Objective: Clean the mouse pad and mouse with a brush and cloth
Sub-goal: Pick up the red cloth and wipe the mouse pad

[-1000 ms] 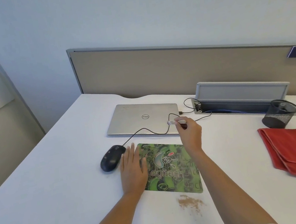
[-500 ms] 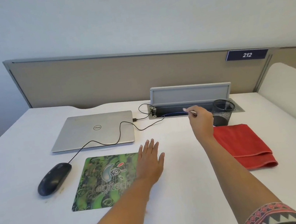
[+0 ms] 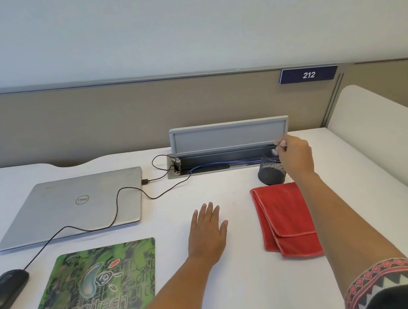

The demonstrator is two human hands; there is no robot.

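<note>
right hand (image 3: pixel 296 157) pinches small pale brush (image 3: pixel 276 150) above black mesh cup (image 3: pixel 271 171) | left hand (image 3: pixel 207 235) flat, outspread, on white counter (image 3: pixel 245 286)

Left of the fingers (image 3: pixel 207 215) of the left hand (image 3: pixel 207 239), the mouse pad (image 3: pixel 91 292) is swirled green; right of them the cloth (image 3: pixel 285 219) is red. The mouse (image 3: pixel 2 294) is black.
</note>
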